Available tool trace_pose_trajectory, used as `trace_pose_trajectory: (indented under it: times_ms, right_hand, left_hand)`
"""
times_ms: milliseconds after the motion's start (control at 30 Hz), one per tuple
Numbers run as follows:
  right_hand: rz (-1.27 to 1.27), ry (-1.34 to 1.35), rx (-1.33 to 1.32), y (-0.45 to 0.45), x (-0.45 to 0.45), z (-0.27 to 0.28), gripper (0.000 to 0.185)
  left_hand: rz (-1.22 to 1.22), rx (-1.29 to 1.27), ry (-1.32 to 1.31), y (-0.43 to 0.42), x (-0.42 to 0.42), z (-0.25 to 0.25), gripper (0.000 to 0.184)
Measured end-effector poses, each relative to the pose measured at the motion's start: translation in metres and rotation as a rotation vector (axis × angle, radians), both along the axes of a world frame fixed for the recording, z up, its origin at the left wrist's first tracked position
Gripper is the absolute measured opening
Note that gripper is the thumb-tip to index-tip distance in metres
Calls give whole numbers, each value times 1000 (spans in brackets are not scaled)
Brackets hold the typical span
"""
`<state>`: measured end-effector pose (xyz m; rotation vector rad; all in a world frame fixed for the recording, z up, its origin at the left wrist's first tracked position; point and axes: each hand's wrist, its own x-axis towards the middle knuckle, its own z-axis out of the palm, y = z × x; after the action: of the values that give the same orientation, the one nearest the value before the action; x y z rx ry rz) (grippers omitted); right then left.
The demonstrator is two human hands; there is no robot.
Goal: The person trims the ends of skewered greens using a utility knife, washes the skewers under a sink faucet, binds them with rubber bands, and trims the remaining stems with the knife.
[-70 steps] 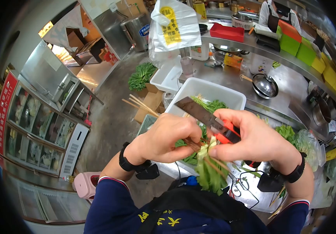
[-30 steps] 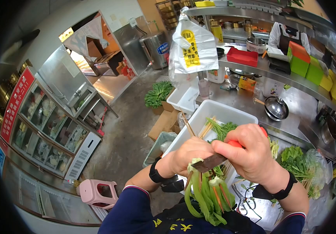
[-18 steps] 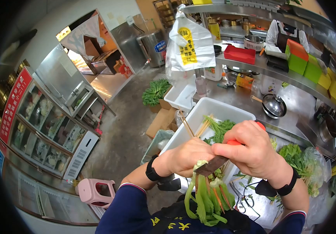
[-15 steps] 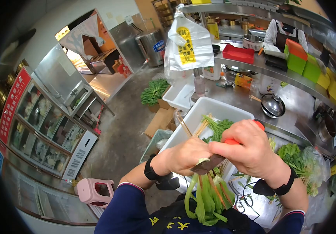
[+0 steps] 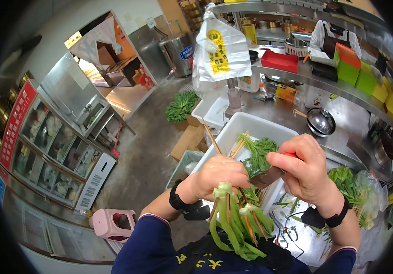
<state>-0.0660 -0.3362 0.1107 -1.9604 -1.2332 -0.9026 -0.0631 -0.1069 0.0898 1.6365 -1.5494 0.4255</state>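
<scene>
Wooden skewers are gripped in my left hand, their upper ends poking out past the knuckles. Green leafy stalks hang beneath that hand with reddish-brown skewer ends through them; a pale cut stem end sits just under the fingers. My right hand is closed round the red handle of a knife, whose dark rectangular blade lies between the two hands, to the right of the stalks. Behind them, a white bin holds leafy greens and more skewers.
Scissors and leaf scraps lie on the metal table at lower right, near bagged greens. A covered pan rests on the counter. Left are a pink stool and a glass-front fridge. A co-worker stands behind the shelf.
The blade, earlier against the pale stem end, has moved right and up, away from it, with my right hand. My left hand and the stalks have shifted slightly left.
</scene>
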Motion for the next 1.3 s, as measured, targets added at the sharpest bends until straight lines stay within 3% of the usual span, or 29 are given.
trace_pose_trajectory:
  times_ms: [167,267,333,367,433,500,600,700,767,833,900,967,1033,1067,1100,1233,1300]
  right_hand:
    - [56,16,-4,4,-3,-3,40]
    - [104,106,18,9,-11,1,31]
    - [299,745,256,14,-23,5,21]
    - [298,746,258,16,-27,15,21]
    - [375,1074,252,20,-35,34,22]
    - [417,921,268,28,-31,31,27]
    - [333,1081,268,31,-27,36,21]
    - [255,1099,151,28,-25,39,19]
    - [227,1036,115,29,-23,39,18]
    - [196,974,82,30,-21,36,18]
    - [231,608,100,32,-18,30,20]
    - [194,536,70,30,-15,32,21]
    - [156,463,40,26,-12,38,21]
    - [135,501,106,23,-13,44,21]
    - [113,536,170,20,-12,47,21]
    - [-302,273,249,6,-2,40,20]
    - [-301,285,185,1,-6,32,21]
  left_hand:
    - [61,-70,81,-2,-4,-2,26]
    - [90,-107,166,-3,-6,-3,28]
    - [91,-140,205,-5,-7,-6,29]
    - [101,-157,338,-3,-9,-12,27]
    - [119,-187,605,1,-9,-27,36]
    - [73,-132,596,2,-3,-31,47]
    - [77,-201,626,-6,-4,-26,44]
    - [107,-94,851,-4,-6,-20,39]
    - [135,-26,580,-2,0,-27,33]
    - [156,-88,732,-8,-6,-18,30]
    - [123,5,258,-10,-3,-5,27]
    - [125,7,289,-7,-2,-14,27]
    - [298,22,181,-6,-3,-22,34]
    - [240,-126,339,-12,-6,-24,41]
    - [265,-38,351,-10,-11,-5,43]
    - [139,25,186,0,5,-4,35]
    - [133,27,70,0,4,0,31]
